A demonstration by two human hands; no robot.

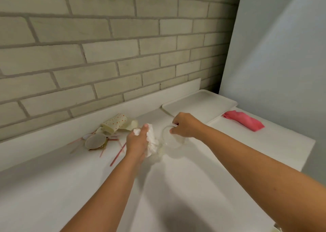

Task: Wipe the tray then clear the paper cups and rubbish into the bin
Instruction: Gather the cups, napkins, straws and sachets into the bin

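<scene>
Paper cups [115, 123] lie at 10 o'clock of your left hand [136, 143], whose fingers curl round a crumpled tissue [152, 141]. Your right hand [185, 125] pinches the clear cup [172, 140] by its rim, with the tray [199, 104] at 1 o'clock. That thin hold could tip it, spilling any dregs.

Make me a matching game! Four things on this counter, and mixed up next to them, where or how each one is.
1 pink cloth
2 crumpled white paper
3 clear cup
4 spotted paper cup

a held by the right hand
b lying on its side
c beside the tray
d gripped in the left hand

Pairs: 1-c, 2-d, 3-a, 4-b
</scene>
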